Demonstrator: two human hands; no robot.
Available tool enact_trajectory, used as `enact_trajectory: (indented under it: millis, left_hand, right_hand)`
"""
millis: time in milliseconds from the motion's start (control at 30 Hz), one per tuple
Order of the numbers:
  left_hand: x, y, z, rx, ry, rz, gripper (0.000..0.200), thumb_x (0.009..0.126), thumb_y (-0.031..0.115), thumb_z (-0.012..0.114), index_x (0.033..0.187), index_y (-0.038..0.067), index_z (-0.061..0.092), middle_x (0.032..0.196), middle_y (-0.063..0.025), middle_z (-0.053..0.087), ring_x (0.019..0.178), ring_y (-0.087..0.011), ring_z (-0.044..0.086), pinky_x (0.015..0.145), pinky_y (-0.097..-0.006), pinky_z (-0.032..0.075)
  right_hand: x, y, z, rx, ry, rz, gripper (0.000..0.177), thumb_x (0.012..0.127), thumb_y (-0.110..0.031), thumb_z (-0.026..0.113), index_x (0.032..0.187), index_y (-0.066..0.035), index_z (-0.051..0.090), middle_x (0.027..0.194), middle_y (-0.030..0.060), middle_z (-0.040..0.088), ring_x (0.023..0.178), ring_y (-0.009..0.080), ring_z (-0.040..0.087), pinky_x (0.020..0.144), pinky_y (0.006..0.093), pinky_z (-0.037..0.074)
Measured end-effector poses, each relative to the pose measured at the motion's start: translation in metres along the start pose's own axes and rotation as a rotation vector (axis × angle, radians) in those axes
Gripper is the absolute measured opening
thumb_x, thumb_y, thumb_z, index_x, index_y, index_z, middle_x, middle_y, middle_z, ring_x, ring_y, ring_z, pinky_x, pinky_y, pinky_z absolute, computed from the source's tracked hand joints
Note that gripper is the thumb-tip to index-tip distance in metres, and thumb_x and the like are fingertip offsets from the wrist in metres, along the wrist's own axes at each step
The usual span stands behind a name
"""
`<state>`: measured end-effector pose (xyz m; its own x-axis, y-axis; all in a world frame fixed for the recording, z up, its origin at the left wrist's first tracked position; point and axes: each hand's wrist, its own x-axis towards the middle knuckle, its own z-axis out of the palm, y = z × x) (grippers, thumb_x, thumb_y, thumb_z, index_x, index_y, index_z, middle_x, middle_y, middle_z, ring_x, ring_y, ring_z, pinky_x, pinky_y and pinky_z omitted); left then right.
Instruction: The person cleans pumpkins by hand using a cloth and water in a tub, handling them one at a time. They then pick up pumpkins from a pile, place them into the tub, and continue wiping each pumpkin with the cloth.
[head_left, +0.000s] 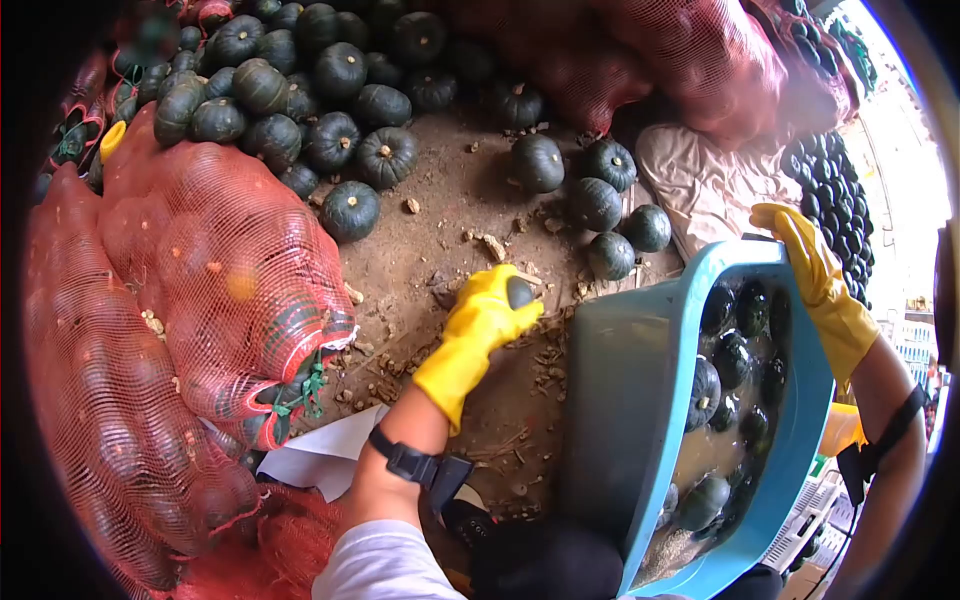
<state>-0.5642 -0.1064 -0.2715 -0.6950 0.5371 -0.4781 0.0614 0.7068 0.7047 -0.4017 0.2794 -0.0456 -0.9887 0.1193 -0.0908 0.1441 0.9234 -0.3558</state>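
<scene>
My left hand (490,315), in a yellow rubber glove, is closed around a dark green pumpkin (520,292) above the littered floor. Only a small part of the pumpkin shows between thumb and fingers. My right hand (815,275), also gloved in yellow, grips the far corner of a light blue tub (690,330), fingers bent over the rim. Murky water fills the tub, and several dark green pumpkins (733,360) float in it. Beyond my left hand, a loose group of pumpkins (596,205) sits on the floor near the tub.
Red mesh sacks (215,270) packed with pumpkins line the left side; more sacks (690,60) stand at the back. A heap of loose pumpkins (340,72) lies far left. A beige cloth (700,175) is behind the tub. Dry debris (490,245) litters the floor.
</scene>
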Motion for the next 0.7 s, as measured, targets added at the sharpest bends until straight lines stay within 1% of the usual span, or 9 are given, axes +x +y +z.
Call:
enact_trajectory:
  millis: [33, 133, 167, 267, 367, 467, 533, 600, 700]
  left_hand:
    - [-0.001, 0.010, -0.014, -0.204, -0.010, -0.128, 0.079, 0.084, 0.041, 0.087, 0.152, 0.019, 0.053, 0.137, -0.0133, 0.066, 0.125, -0.0331, 0.064, 0.105, -0.0466, 0.054]
    - [-0.054, 0.076, -0.055, -1.091, 0.085, 0.279, 0.082, 0.087, 0.038, 0.086, 0.155, 0.013, 0.048, 0.136, -0.0133, 0.064, 0.112, -0.0273, 0.069, 0.102, -0.0380, 0.055]
    - [-0.064, 0.094, -0.060, -1.058, 0.108, 0.638, 0.075, 0.094, 0.033, 0.080, 0.155, 0.003, 0.048, 0.143, -0.0122, 0.060, 0.126, -0.0214, 0.062, 0.105, -0.0383, 0.055]
    - [-0.086, 0.158, -0.059, -1.000, 0.081, 1.231, 0.083, 0.082, 0.029, 0.088, 0.152, 0.004, 0.051, 0.141, -0.0211, 0.062, 0.123, -0.0403, 0.064, 0.115, -0.0506, 0.044]
    - [-0.093, 0.179, -0.035, -0.649, 0.218, 1.475, 0.056, 0.088, 0.032, 0.077, 0.137, 0.005, 0.067, 0.135, -0.0229, 0.066, 0.125, -0.0428, 0.063, 0.113, -0.0525, 0.044]
    - [-0.051, 0.149, -0.071, -0.489, 0.338, 1.252, 0.019, 0.093, 0.019, 0.071, 0.109, 0.010, 0.073, 0.116, -0.0135, 0.073, 0.111, -0.0347, 0.069, 0.102, -0.0470, 0.052]
    - [0.010, 0.088, -0.099, -0.022, 0.835, 0.840, 0.030, 0.097, 0.025, 0.071, 0.121, 0.006, 0.070, 0.122, -0.0144, 0.072, 0.116, -0.0351, 0.067, 0.100, -0.0456, 0.053]
    - [0.070, 0.024, -0.133, 0.521, 1.010, 0.215, 0.054, 0.095, 0.047, 0.072, 0.129, 0.006, 0.069, 0.129, -0.0174, 0.071, 0.124, -0.0372, 0.064, 0.104, -0.0479, 0.051]
    - [0.106, -0.049, -0.167, 0.616, 0.416, -0.389, 0.080, 0.083, 0.061, 0.077, 0.143, 0.010, 0.062, 0.149, -0.0215, 0.059, 0.132, -0.0408, 0.062, 0.112, -0.0550, 0.044]
  right_hand:
    - [0.000, 0.000, -0.001, 0.021, -0.013, 0.016, 0.039, 0.116, -0.021, 0.039, 0.136, 0.004, 0.060, 0.132, 0.0206, 0.069, 0.122, 0.0336, 0.066, 0.109, 0.0422, 0.048]
    - [0.004, -0.006, 0.003, 0.061, 0.003, 0.029, 0.034, 0.114, -0.017, 0.042, 0.129, 0.005, 0.064, 0.128, 0.0207, 0.070, 0.121, 0.0357, 0.066, 0.107, 0.0426, 0.049]
    - [0.002, -0.004, 0.002, 0.062, 0.003, 0.033, 0.033, 0.112, -0.017, 0.046, 0.129, 0.004, 0.064, 0.127, 0.0207, 0.070, 0.121, 0.0360, 0.066, 0.106, 0.0431, 0.050]
    - [0.002, -0.011, 0.000, 0.037, 0.014, -0.012, 0.037, 0.105, -0.021, 0.059, 0.135, 0.003, 0.061, 0.127, 0.0219, 0.069, 0.120, 0.0383, 0.067, 0.103, 0.0451, 0.053]
    - [-0.003, -0.010, 0.001, -0.140, 0.007, -0.241, 0.046, 0.105, -0.023, 0.062, 0.142, 0.003, 0.054, 0.131, 0.0232, 0.067, 0.119, 0.0395, 0.067, 0.103, 0.0459, 0.054]
    - [-0.002, 0.029, 0.004, 0.060, -0.044, -0.070, 0.039, 0.113, -0.024, 0.049, 0.139, 0.004, 0.057, 0.131, 0.0226, 0.068, 0.120, 0.0376, 0.067, 0.105, 0.0451, 0.052]
    - [0.001, 0.009, 0.007, 0.134, 0.029, 0.100, 0.045, 0.117, -0.028, 0.038, 0.126, 0.004, 0.067, 0.126, 0.0221, 0.071, 0.120, 0.0351, 0.067, 0.108, 0.0408, 0.048]
    - [0.000, 0.007, 0.011, 0.255, 0.066, 0.124, 0.046, 0.117, -0.028, 0.037, 0.125, 0.005, 0.068, 0.126, 0.0216, 0.071, 0.120, 0.0351, 0.067, 0.108, 0.0402, 0.048]
    - [0.000, 0.004, 0.004, 0.062, 0.024, -0.003, 0.039, 0.116, -0.022, 0.040, 0.132, 0.004, 0.064, 0.128, 0.0219, 0.070, 0.120, 0.0359, 0.068, 0.108, 0.0415, 0.050]
